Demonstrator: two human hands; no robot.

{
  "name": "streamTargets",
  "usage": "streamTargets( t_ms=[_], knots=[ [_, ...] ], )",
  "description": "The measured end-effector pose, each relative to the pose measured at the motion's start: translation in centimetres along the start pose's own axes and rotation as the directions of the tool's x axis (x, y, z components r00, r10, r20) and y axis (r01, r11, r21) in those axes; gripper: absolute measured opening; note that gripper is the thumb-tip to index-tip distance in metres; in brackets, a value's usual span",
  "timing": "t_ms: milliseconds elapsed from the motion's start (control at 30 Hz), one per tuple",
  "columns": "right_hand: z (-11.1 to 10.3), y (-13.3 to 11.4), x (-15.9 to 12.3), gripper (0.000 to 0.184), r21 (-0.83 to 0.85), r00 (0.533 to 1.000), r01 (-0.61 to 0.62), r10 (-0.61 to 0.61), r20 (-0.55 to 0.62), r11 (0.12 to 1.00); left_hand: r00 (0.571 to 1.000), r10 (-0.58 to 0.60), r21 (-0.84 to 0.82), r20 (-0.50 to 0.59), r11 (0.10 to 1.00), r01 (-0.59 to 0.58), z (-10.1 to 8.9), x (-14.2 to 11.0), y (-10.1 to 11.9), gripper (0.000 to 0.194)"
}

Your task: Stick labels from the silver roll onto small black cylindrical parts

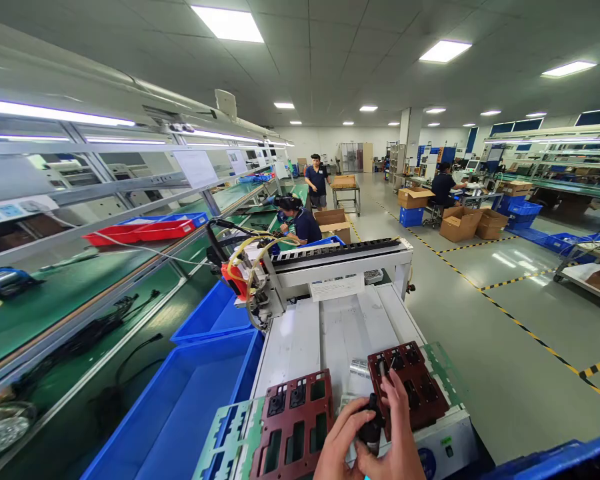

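Observation:
Both my hands meet at the bottom centre over the front of a white machine bed (pixel 325 333). My left hand (pixel 337 440) curls around a small black part (pixel 371 427). My right hand (pixel 400 433) grips the same black part from the right, fingers closed on it. Two dark red jig plates lie on the bed: the left jig (pixel 293 427) has two black parts seated in its top slots; the right jig (pixel 410 383) sits just above my right hand. A small silver cylinder (pixel 359 368) lies between the jigs.
The machine's gantry head (pixel 253 283) with yellow tubes hangs over the bed's back left. Blue bins (pixel 180 407) stand to the left beside a green conveyor line (pixel 55 300). A seated person (pixel 300 223) works ahead; others stand farther off. Cardboard boxes (pixel 460 223) sit on the floor right.

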State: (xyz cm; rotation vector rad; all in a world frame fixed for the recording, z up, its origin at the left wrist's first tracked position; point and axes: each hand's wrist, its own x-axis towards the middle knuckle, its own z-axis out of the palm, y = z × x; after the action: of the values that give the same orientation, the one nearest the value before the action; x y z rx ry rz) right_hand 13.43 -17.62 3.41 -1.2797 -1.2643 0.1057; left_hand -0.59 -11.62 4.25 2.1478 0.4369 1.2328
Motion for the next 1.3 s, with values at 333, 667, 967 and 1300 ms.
streamTargets(
  t_ms=[333, 667, 967, 1300],
  knots=[
    [-3.4, 16.8, 0.2, 0.056, -0.118, 0.98, -0.174, 0.16, -0.115, 0.978, 0.839, -0.456, -0.746, 0.296, 0.438, 0.501, -1.2, -0.9, -0.8, 0.075],
    [-4.8, 5.1, 4.6, 0.097, 0.363, 0.903, -0.229, 0.336, -0.268, 0.903, 0.861, -0.463, -0.665, 0.209, 0.578, 0.472, 1.1, -0.8, -2.2, 0.055],
    [-3.6, -1.1, 3.7, 0.078, 0.534, 0.954, -0.288, 0.288, 0.087, 0.795, 0.798, -0.491, -0.642, 0.35, 0.495, 0.586, 1.0, 0.2, 2.3, 0.077],
    [-4.8, -6.0, 1.6, 0.088, 0.622, 0.87, -0.474, 0.439, 0.224, 0.623, 0.909, -0.374, -0.462, -0.183, 0.849, 0.256, 1.1, -0.4, 0.4, 0.058]
  ],
)
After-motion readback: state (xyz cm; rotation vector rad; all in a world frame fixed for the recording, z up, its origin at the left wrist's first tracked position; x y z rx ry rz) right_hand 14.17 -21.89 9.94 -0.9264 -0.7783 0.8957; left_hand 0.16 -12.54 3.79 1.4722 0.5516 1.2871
